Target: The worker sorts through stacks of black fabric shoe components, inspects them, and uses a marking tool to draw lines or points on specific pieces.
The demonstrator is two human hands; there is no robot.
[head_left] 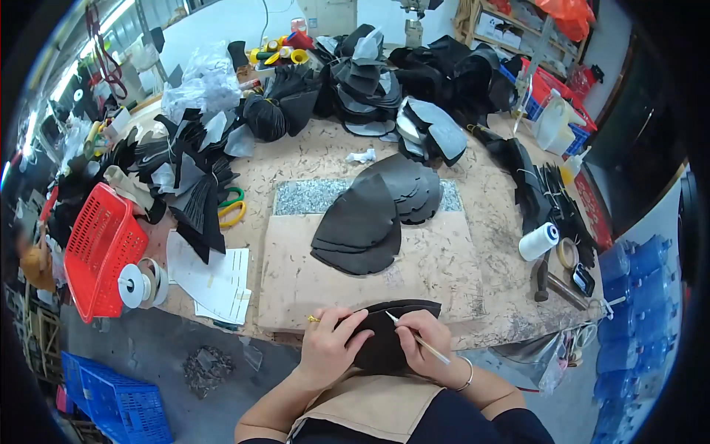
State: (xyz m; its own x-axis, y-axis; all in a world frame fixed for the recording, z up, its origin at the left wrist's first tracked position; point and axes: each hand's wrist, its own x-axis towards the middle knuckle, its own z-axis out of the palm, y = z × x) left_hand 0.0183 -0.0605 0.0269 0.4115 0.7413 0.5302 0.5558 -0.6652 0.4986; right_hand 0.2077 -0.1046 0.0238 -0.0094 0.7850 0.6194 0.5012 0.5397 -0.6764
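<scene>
At the near edge of the table, my left hand (330, 346) pinches the left side of a curved black fabric piece (383, 346). My right hand (425, 342) grips a thin pen-like tool (433, 350) with a pale shaft. Its white tip rests at or just above the black piece, near the upper edge; contact is hard to make out. Beyond my hands, a fanned stack of black cut pieces (359, 231) lies on a board (296, 251). A second stack of black pieces (418, 189) sits partly under it, over a speckled grey slab (299, 197).
Bundles of black pieces (362, 89) line the table's far side. On the left are a red basket (103, 251), papers (214, 277) and scissors (233, 207). Thread (538, 241), a tape roll (567, 253) and a hammer (542, 280) lie right. A blue crate (118, 399) stands on the floor.
</scene>
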